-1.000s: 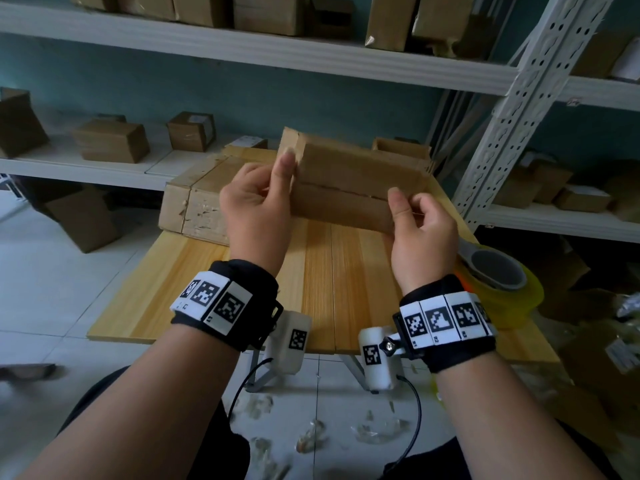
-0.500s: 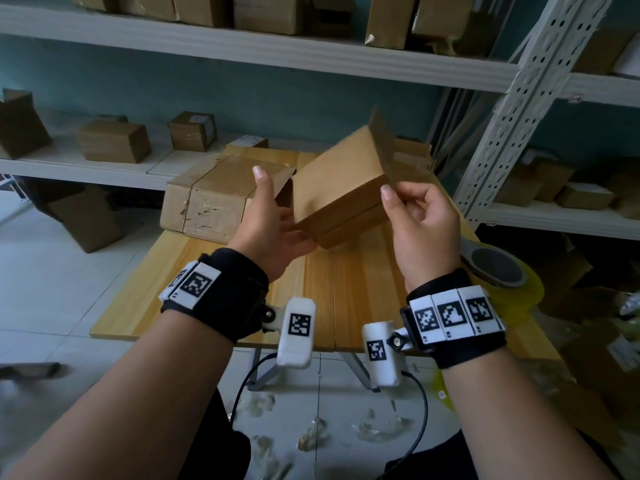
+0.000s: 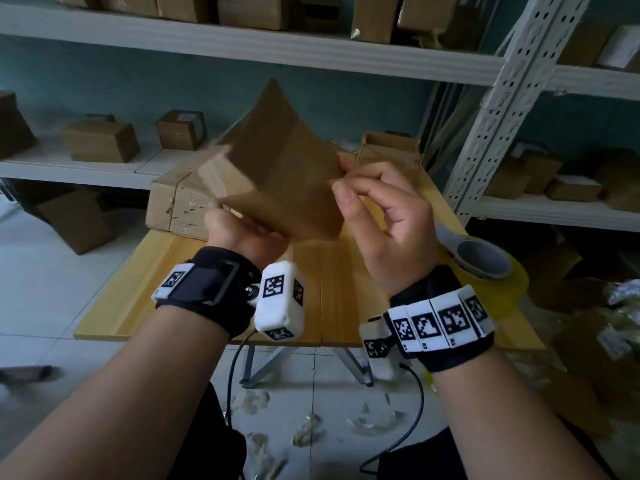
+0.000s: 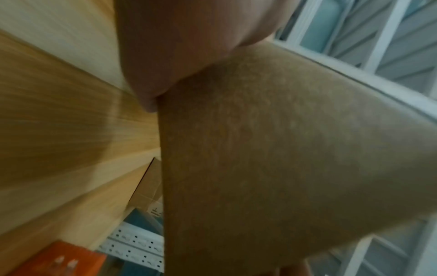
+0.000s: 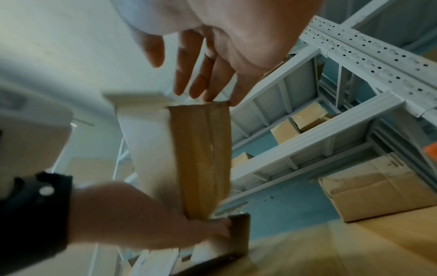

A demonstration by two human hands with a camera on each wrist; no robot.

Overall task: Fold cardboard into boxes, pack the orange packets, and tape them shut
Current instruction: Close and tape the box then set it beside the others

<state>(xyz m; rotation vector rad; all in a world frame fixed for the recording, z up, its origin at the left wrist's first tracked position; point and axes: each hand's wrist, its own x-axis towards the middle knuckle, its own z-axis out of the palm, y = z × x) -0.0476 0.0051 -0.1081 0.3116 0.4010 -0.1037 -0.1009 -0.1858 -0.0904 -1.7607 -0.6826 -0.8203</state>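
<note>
Head view: cardboard box (image 3: 277,181) held up off the desk (image 3: 332,289), tilted, one corner pointing to 12 o'clock, motion-blurred. Left hand (image 3: 242,233) sits under the box at its 7 o'clock corner, palm turned up, wrist rotated so the strap buckle faces the camera; fingers go under/behind the box and grip its lower end. In the right wrist view the left hand (image 5: 151,214) shows thumb and fingers wrapped round the box bottom edge, so it has hold of it. Left wrist view: mostly a brown box face (image 4: 272,158) w/ the thumb (image 4: 151,56) pressed on its edge.

Right hand (image 3: 384,216) at 3 o'clock of the box, wrist bent back, fingers loosely curled, thumb and forefinger tips near the box's right edge. Right wrist view: fingers (image 5: 203,74) fairly straight, pointing down, tips just touching the top end of the box (image 5: 201,158); not gripping, relaxed and mostly spread.

Tape roll (image 3: 485,265) on the desk at 4 o'clock of the right hand. Stack of flat cardboard (image 3: 173,199) at the desk's far left, approx 9 o'clock of the box.
</note>
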